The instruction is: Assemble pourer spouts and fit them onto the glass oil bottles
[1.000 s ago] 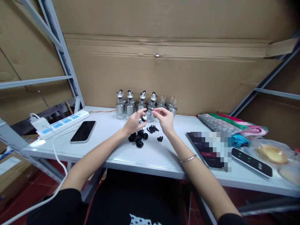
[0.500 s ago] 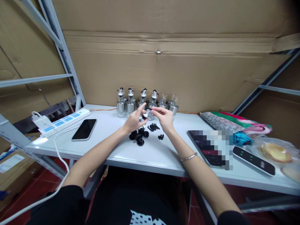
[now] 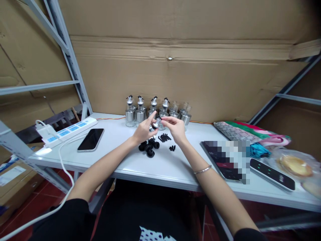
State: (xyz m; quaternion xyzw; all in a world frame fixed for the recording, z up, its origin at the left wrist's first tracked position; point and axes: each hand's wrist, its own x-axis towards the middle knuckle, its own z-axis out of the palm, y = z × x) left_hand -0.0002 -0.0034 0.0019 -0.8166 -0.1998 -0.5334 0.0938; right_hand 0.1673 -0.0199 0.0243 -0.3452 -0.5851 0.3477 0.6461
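Between the fingers of my left hand [image 3: 142,132] is a silver pourer spout [image 3: 157,123], held tilted above the table. My right hand [image 3: 177,128] pinches a small black part [image 3: 159,118] at the top of this spout. Fingers partly cover both pieces, so how they fit together cannot be made out. Below my left hand lies a pile of round black stoppers [image 3: 150,152]. Several thin black levers [image 3: 165,137] are lined up to the right of the pile, and a few short black pieces [image 3: 172,148] sit nearer the front edge.
Glass bottles with steel sleeves [image 3: 140,116] stand in rows at the back, several topped with spouts. On the left are a power strip [image 3: 70,131] and a phone [image 3: 90,140]. A tablet-like screen [image 3: 220,162], a slim black-and-white device [image 3: 272,174] and bagged food [image 3: 296,165] occupy the right.
The view has shifted slightly. Both hands stay at the spout, with only small finger movement; the black part now shows at the right fingertips.
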